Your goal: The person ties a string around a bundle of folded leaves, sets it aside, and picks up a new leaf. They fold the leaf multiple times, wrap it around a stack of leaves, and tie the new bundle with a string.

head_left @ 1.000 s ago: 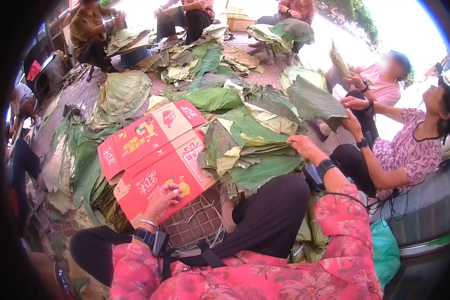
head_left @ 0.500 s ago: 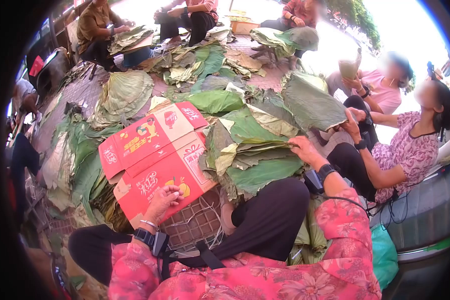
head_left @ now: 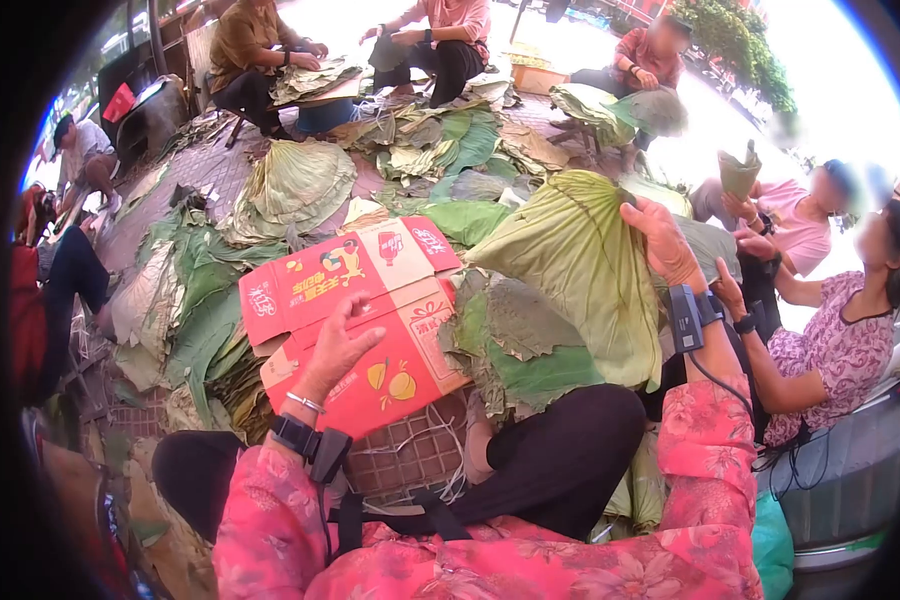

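My right hand is raised and grips a large dried lotus leaf by its edge. The leaf is yellow-green, folded into a fan, with its veins showing. Beneath it lies a stack of green and brown leaves by my knee. My left hand hovers over a flattened red cardboard box, its fingers apart and nothing in them. The cardboard, printed with yellow fruit, rests on a plastic crate in front of me.
Piles of leaves cover the ground to the left, with a fanned leaf bundle farther back. Co-workers sit at the back and close by on the right, one in a patterned blouse. A teal bag is low at right.
My right hand has lifted a folded leaf up from the stack. My left hand has risen slightly and its fingers have spread. The whole view has shifted.
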Demonstrator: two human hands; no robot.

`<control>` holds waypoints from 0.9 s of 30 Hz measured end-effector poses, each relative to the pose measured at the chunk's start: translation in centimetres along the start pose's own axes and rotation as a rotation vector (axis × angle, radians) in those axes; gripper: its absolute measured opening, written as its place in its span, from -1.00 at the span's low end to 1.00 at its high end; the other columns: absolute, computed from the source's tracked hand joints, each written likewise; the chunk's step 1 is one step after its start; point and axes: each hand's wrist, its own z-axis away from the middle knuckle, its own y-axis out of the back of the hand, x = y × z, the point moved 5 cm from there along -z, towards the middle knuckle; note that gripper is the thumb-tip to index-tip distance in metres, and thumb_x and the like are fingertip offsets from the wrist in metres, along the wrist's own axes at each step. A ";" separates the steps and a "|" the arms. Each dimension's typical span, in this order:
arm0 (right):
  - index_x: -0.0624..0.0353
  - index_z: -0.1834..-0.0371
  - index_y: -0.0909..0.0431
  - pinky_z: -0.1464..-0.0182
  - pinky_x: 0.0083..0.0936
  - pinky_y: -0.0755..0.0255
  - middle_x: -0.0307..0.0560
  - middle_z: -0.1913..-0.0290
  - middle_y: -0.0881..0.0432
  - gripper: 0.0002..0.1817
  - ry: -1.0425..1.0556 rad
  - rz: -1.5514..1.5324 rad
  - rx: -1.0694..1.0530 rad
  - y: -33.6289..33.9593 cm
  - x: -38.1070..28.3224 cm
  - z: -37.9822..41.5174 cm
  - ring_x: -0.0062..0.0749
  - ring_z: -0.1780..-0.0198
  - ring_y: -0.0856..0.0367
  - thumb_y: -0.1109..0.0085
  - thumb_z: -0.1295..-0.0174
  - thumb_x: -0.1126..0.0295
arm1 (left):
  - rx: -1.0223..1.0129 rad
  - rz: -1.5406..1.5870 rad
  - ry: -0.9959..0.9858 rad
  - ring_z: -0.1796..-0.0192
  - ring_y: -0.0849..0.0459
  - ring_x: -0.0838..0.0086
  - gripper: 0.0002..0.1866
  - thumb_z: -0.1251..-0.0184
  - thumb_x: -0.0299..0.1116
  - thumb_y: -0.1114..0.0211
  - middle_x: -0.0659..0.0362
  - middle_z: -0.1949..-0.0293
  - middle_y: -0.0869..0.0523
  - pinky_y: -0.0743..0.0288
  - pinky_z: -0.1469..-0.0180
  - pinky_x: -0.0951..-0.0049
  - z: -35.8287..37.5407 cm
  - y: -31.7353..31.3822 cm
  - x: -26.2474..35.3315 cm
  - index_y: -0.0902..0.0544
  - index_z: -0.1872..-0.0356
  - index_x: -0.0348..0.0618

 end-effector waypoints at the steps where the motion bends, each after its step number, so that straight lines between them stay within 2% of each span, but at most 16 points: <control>1: 0.28 0.15 -0.53 0.13 -0.71 -0.34 -0.31 0.26 -0.60 -0.77 -0.009 -0.028 -0.049 -1.6 -0.8 0.0 -0.74 0.24 -0.48 -0.10 -0.27 0.34 | 0.030 -0.076 -0.081 -0.25 -0.35 0.21 -0.27 -0.02 -0.15 -0.43 0.00 -0.15 -0.44 -0.22 -0.28 0.27 -0.9 0.8 2.4 -0.32 -0.19 -0.25; 4: 0.33 0.01 -0.50 0.03 -0.71 -0.35 -0.22 0.12 -0.61 -0.67 -0.042 -0.065 -0.237 -6.2 -3.0 -0.1 -0.70 0.12 -0.51 -0.13 -0.24 0.35 | 0.045 -0.177 -0.326 -0.35 -0.21 0.12 -0.14 0.04 -0.03 -0.45 -0.04 -0.27 -0.29 -0.06 -0.36 0.22 -4.0 2.9 9.1 -0.25 -0.27 -0.19; 6: 0.34 -0.01 -0.49 0.02 -0.68 -0.36 -0.22 0.09 -0.61 -0.65 -0.067 -0.034 -0.355 -9.9 -4.6 0.6 -0.68 0.12 -0.52 -0.14 -0.22 0.36 | -0.031 -0.164 -0.442 -0.35 -0.21 0.18 -0.10 0.06 -0.01 -0.46 -0.03 -0.29 -0.26 -0.06 -0.36 0.27 -6.1 3.4 11.5 -0.24 -0.29 -0.17; 8: 0.33 -0.07 -0.47 -0.03 -0.69 -0.34 -0.22 0.05 -0.60 -0.59 -0.033 0.035 -0.488 -13.3 -5.7 0.7 -0.69 0.10 -0.50 -0.18 -0.15 0.42 | -0.311 -0.039 -0.388 -0.32 -0.25 0.35 0.04 0.17 0.02 -0.50 0.07 -0.34 -0.21 -0.15 -0.31 0.35 -6.7 3.0 14.9 -0.16 -0.36 -0.15; 9: 0.36 -0.07 -0.47 -0.07 -0.67 -0.32 -0.18 0.04 -0.60 -0.58 -0.055 0.096 -0.540 -14.4 -5.8 0.5 -0.65 0.06 -0.50 -0.18 -0.13 0.44 | -0.415 0.071 -0.348 -0.21 -0.38 0.45 0.04 0.22 0.01 -0.52 0.09 -0.26 -0.34 -0.17 -0.29 0.46 -6.9 2.4 15.1 -0.21 -0.32 -0.22; 10: 0.39 -0.06 -0.46 -0.12 -0.66 -0.30 -0.15 0.04 -0.60 -0.57 -0.071 0.157 -0.595 -15.6 -6.1 0.3 -0.61 0.02 -0.50 -0.17 -0.10 0.45 | -0.539 0.151 -0.261 -0.17 -0.41 0.47 0.01 0.22 -0.03 -0.53 0.11 -0.22 -0.39 -0.18 -0.28 0.47 -6.3 1.8 15.4 -0.24 -0.30 -0.23; 12: 0.37 -0.05 -0.48 -0.09 -0.69 -0.31 -0.18 0.06 -0.61 -0.60 -0.062 0.176 -0.591 -17.4 -6.3 -0.2 -0.66 0.05 -0.49 -0.16 -0.11 0.48 | -0.775 0.299 -0.082 -0.10 -0.46 0.52 -0.05 0.22 -0.10 -0.54 0.15 -0.14 -0.48 -0.20 -0.27 0.49 -4.5 0.9 15.7 -0.30 -0.27 -0.26; 13: 0.36 -0.05 -0.48 -0.07 -0.71 -0.31 -0.20 0.07 -0.61 -0.61 -0.052 0.186 -0.593 -18.0 -6.4 -0.5 -0.68 0.06 -0.48 -0.15 -0.11 0.50 | -0.768 0.331 -0.132 0.04 -0.52 0.58 -0.31 0.10 -0.26 -0.49 0.27 0.11 -0.62 -0.35 -0.09 0.54 -3.9 1.2 15.0 -0.46 -0.11 -0.29; 16: 0.34 -0.03 -0.50 -0.06 -0.71 -0.31 -0.23 0.07 -0.61 -0.64 0.038 0.367 -0.606 -18.5 -4.9 -2.5 -0.71 0.08 -0.47 -0.12 -0.12 0.52 | -0.680 0.035 -0.054 0.17 -0.52 0.62 -0.49 0.12 -0.36 -0.48 0.28 0.20 -0.63 -0.37 0.03 0.59 -4.0 3.3 10.0 -0.58 0.07 -0.33; 18: 0.31 0.03 -0.53 -0.01 -0.70 -0.31 -0.29 0.15 -0.62 -0.69 0.102 0.511 -0.569 -18.2 -3.2 -4.5 -0.74 0.13 -0.45 -0.14 -0.12 0.51 | -0.530 -0.007 -0.031 0.31 -0.49 0.67 -0.64 0.14 -0.42 -0.40 0.33 0.40 -0.62 -0.40 0.21 0.57 -4.2 4.5 8.8 -0.64 0.22 -0.30; 20: 0.29 0.08 -0.55 0.02 -0.69 -0.32 -0.31 0.19 -0.62 -0.72 0.182 0.654 -0.519 -18.7 -2.7 -6.3 -0.74 0.16 -0.44 -0.15 -0.12 0.49 | -0.361 -0.231 0.008 0.35 -0.48 0.69 -0.67 0.15 -0.45 -0.34 0.34 0.47 -0.61 -0.41 0.27 0.55 -4.8 6.9 8.6 -0.65 0.24 -0.27; 21: 0.27 0.13 -0.56 0.07 -0.67 -0.33 -0.31 0.28 -0.62 -0.75 0.195 0.684 -0.415 -18.8 -3.6 -6.4 -0.74 0.21 -0.44 -0.17 -0.10 0.49 | -0.223 -0.282 -0.078 0.43 -0.57 0.55 -0.73 0.17 -0.49 -0.21 0.23 0.58 -0.62 -0.43 0.37 0.47 -5.5 8.1 8.6 -0.66 0.32 -0.22; 24: 0.28 0.13 -0.55 0.11 -0.66 -0.35 -0.28 0.32 -0.62 -0.75 0.456 0.696 -0.227 -19.4 -5.2 -7.6 -0.72 0.24 -0.45 -0.18 -0.09 0.52 | 0.083 -0.527 -0.286 0.37 -0.62 0.33 -0.76 0.17 -0.51 -0.20 0.14 0.50 -0.64 -0.40 0.28 0.33 -7.2 11.2 11.2 -0.62 0.35 -0.18; 25: 0.26 0.14 -0.56 0.14 -0.65 -0.37 -0.24 0.34 -0.62 -0.76 0.481 0.623 -0.181 -19.9 -5.4 -7.6 -0.71 0.24 -0.45 -0.17 -0.08 0.53 | 0.189 -0.636 -0.363 0.33 -0.60 0.31 -0.78 0.16 -0.51 -0.20 0.15 0.48 -0.63 -0.35 0.24 0.30 -6.8 11.8 12.6 -0.61 0.37 -0.15; 27: 0.24 0.22 -0.55 0.18 -0.57 -0.39 -0.10 0.36 -0.62 -0.82 0.509 0.601 -0.075 -21.1 -5.1 -6.7 -0.48 0.28 -0.54 -0.17 -0.07 0.51 | 0.393 -0.849 -0.513 0.26 -0.57 0.27 -0.81 0.13 -0.51 -0.22 0.17 0.43 -0.61 -0.27 0.17 0.23 -5.4 12.7 14.6 -0.59 0.39 -0.08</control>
